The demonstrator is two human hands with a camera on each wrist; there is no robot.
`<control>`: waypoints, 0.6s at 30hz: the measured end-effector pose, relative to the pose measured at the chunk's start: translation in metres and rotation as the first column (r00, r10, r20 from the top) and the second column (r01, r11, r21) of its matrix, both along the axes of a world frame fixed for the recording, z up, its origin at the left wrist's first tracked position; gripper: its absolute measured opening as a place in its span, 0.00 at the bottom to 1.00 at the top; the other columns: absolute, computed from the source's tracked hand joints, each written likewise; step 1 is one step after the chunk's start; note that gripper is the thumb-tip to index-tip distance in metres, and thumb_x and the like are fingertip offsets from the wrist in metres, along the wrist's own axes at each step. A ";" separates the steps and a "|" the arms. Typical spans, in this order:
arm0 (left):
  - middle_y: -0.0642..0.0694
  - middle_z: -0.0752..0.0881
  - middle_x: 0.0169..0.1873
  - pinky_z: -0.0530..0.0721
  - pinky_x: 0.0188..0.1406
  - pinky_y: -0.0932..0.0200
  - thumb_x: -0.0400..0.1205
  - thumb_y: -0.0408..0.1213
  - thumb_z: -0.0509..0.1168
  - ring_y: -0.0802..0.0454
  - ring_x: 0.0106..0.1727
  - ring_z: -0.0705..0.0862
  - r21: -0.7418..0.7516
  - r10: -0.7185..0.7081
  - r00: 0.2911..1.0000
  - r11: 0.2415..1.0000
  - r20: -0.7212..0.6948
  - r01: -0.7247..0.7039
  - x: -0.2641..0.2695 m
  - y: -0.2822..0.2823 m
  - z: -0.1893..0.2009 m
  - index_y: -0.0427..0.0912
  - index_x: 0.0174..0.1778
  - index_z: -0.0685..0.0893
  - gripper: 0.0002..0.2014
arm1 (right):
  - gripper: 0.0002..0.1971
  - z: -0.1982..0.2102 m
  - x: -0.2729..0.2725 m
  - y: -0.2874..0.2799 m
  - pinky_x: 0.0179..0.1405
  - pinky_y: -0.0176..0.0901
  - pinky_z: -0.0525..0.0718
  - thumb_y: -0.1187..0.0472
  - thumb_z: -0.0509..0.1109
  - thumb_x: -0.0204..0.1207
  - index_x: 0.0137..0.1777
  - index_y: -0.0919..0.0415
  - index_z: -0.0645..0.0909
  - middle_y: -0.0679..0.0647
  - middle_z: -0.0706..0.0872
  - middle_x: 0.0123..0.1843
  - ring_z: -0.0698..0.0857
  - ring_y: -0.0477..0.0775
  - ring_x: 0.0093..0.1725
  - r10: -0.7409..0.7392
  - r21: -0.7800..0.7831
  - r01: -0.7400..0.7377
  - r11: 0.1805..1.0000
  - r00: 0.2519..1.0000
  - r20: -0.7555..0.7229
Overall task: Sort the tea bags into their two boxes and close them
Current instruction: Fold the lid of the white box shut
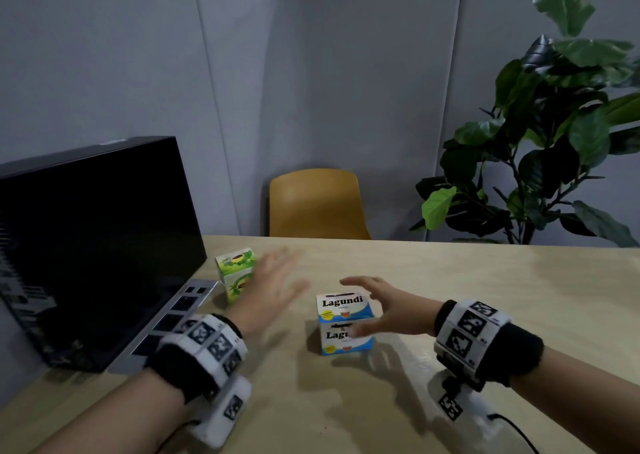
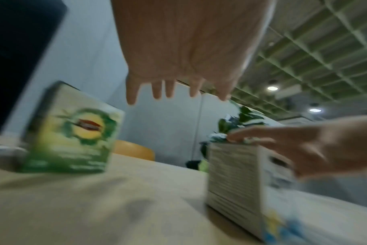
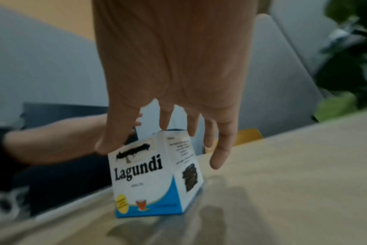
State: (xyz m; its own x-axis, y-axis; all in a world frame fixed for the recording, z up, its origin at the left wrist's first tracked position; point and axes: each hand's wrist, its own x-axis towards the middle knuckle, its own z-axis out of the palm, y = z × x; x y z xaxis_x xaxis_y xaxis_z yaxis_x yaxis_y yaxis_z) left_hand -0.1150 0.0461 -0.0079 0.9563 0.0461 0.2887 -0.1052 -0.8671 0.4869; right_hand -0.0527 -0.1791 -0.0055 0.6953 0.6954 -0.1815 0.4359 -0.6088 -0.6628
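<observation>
A white and blue Lagundi tea box stands with its lid down in the middle of the wooden table. My right hand hovers around it with fingers spread and fairly straight. In the right wrist view the thumb touches the top edge of the Lagundi box. A green tea box stands with its lid down to the left, next to the laptop. My left hand floats open and blurred between the two boxes, holding nothing. No loose tea bags show.
An open laptop with a dark screen fills the left side of the table. A yellow chair sits behind the far edge, a leafy plant at the back right. Grey partitions close the back.
</observation>
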 end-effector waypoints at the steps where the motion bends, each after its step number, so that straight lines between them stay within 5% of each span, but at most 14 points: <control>1: 0.41 0.61 0.78 0.56 0.78 0.46 0.82 0.47 0.62 0.44 0.79 0.56 -0.034 0.130 0.987 0.991 0.099 -0.128 0.004 0.016 0.005 0.48 0.79 0.62 0.29 | 0.38 -0.001 0.001 0.004 0.70 0.47 0.75 0.52 0.76 0.69 0.76 0.43 0.61 0.50 0.67 0.75 0.71 0.54 0.72 0.043 -0.074 -0.036 0.997 0.995 0.093; 3: 0.40 0.60 0.78 0.59 0.76 0.42 0.79 0.48 0.67 0.42 0.79 0.55 -0.022 0.333 0.939 0.943 0.086 -0.333 0.012 0.049 0.011 0.48 0.79 0.61 0.34 | 0.36 -0.001 0.005 0.012 0.67 0.47 0.77 0.55 0.77 0.69 0.75 0.47 0.64 0.53 0.71 0.72 0.75 0.55 0.67 0.072 -0.153 -0.040 0.987 0.976 0.208; 5: 0.41 0.54 0.81 0.57 0.76 0.40 0.75 0.48 0.71 0.39 0.80 0.51 0.040 0.381 0.918 0.925 -0.112 -0.378 0.018 0.073 0.006 0.49 0.81 0.54 0.43 | 0.35 0.001 0.011 0.017 0.66 0.47 0.77 0.56 0.77 0.69 0.74 0.50 0.65 0.55 0.73 0.70 0.76 0.56 0.66 0.062 -0.192 -0.016 0.981 0.970 0.237; 7: 0.41 0.55 0.81 0.58 0.77 0.45 0.74 0.42 0.74 0.39 0.80 0.55 0.047 0.336 0.905 0.941 -0.260 -0.336 0.021 0.087 -0.002 0.47 0.82 0.51 0.46 | 0.36 0.003 0.019 0.017 0.66 0.47 0.74 0.56 0.77 0.69 0.75 0.52 0.64 0.56 0.73 0.70 0.75 0.57 0.67 0.037 -0.224 0.019 0.974 0.969 0.244; 10: 0.42 0.59 0.77 0.64 0.75 0.54 0.74 0.34 0.73 0.45 0.75 0.66 0.017 0.250 0.937 0.967 -0.242 -0.254 0.021 0.087 -0.009 0.44 0.81 0.57 0.42 | 0.36 0.005 0.030 0.015 0.65 0.47 0.73 0.57 0.76 0.69 0.76 0.53 0.64 0.57 0.73 0.71 0.74 0.58 0.68 -0.011 -0.237 0.072 0.969 0.968 0.252; 18: 0.50 0.47 0.80 0.59 0.80 0.54 0.80 0.40 0.67 0.48 0.80 0.57 0.073 -0.086 0.958 0.991 -0.274 0.110 0.032 0.016 -0.022 0.58 0.81 0.49 0.40 | 0.37 0.011 0.058 0.010 0.68 0.48 0.74 0.59 0.75 0.71 0.78 0.55 0.62 0.59 0.69 0.71 0.75 0.60 0.68 -0.073 -0.277 0.163 0.947 0.948 0.310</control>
State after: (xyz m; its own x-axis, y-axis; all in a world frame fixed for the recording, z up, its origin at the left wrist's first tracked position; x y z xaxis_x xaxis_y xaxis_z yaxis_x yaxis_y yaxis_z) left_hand -0.0833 0.0620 -0.0300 0.9977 -0.0658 0.0182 -0.0672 -0.8993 0.4321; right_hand 0.0054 -0.1694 0.0056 0.8224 0.5510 -0.1417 0.4950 -0.8158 -0.2992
